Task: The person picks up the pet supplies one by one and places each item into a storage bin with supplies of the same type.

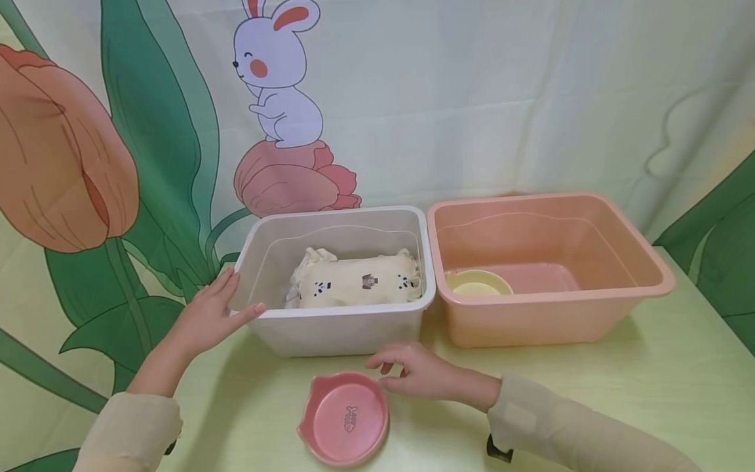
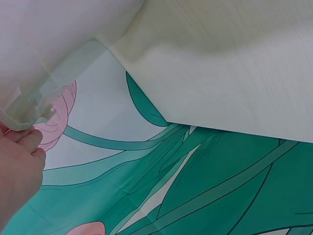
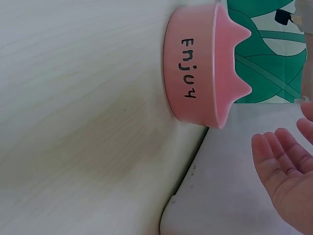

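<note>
A pink cat-eared pet bowl (image 1: 348, 419), with a fishbone mark inside and "Enjoy" on its side, sits upright on the table. Just to its upper right is my right hand (image 1: 415, 372), fingers loosely bent, with nothing in it. The right wrist view shows this hand (image 3: 286, 178) apart from the bowl (image 3: 195, 68). My left hand (image 1: 206, 314) rests at the left front corner of a grey bin (image 1: 342, 331), thumb spread along the front rim. Inside the bin lies a cream cloth bundle (image 1: 342, 275) printed with small animals.
Right of the grey bin stands a peach-coloured bin (image 1: 537, 321), with a pale yellow bowl (image 1: 480, 283) in it, partly hidden by the front wall. Both bins stand on a pale table (image 1: 678, 393). Behind hangs a cloth backdrop (image 1: 472, 98) printed with a rabbit and tulips.
</note>
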A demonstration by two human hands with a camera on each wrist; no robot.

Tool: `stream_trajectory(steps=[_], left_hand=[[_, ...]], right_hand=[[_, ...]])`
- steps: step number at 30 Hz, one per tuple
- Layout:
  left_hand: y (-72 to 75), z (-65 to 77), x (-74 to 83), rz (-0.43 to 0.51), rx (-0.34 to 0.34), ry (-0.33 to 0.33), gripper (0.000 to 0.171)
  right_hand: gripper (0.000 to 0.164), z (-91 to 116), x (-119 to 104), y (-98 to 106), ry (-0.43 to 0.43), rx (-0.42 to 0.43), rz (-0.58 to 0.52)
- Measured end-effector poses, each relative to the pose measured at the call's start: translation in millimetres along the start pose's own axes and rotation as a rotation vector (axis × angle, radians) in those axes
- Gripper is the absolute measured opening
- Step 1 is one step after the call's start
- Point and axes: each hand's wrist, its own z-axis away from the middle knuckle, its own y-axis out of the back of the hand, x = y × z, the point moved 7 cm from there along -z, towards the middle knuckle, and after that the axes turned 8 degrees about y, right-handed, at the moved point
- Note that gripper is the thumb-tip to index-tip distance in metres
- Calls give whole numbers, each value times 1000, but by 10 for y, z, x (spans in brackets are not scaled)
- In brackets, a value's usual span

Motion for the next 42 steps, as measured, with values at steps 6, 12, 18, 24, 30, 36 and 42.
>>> stream_trajectory(steps=[6, 12, 18, 24, 30, 36, 42], left_hand=[[-3, -16, -15, 7, 8, 0, 85], [-6, -30, -25, 13, 1, 4, 86], [6, -25, -13, 12, -5, 5, 86], [17, -22, -6, 7, -5, 8, 86], [8, -14, -2, 8, -12, 5, 86], [-1, -8, -9, 10, -8, 7, 86], [-3, -6, -11, 16, -6, 5, 86]], right_hand=[[30, 6, 53, -31, -24, 1, -9], [28, 15, 120, -74, -59, 3, -56], [30, 22, 204, -112, -97, 12, -83], [30, 22, 237, -137, -102, 34, -96], [30, 26, 272, -171, -104, 46, -114], [31, 39, 305, -207, -128, 49, -123], [32, 42, 335, -233, -153, 54, -147]])
